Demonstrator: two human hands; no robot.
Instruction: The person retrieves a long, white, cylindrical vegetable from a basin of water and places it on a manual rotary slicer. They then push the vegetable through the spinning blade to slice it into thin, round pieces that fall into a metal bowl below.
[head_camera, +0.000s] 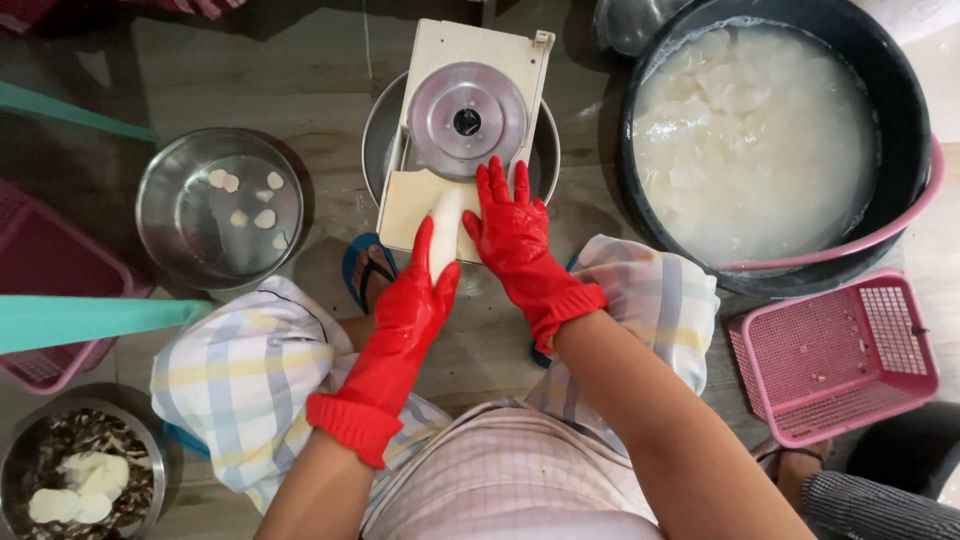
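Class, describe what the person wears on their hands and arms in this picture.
Both the left hand and right hand wear glossy red rubber gloves with ribbed, gathered cuffs ending just past the wrist. Above the cuffs the forearms are bare: no sleeves, watch or jewellery show.

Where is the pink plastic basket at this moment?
In the head view, the pink plastic basket lies on the floor on the person's right side, just below the large black tub of white slices in cloudy water.

Glossy red rubber gloves worn on the left hand (405, 310) and right hand (515, 235), smooth cream plastic slicer board (440, 60) fitted with a brushed round metal disc (467, 120), shiny steel bowl (160, 215) at left, matt pink plastic mesh basket (835, 355) at right, soft checked cloth (245, 375) draped near.
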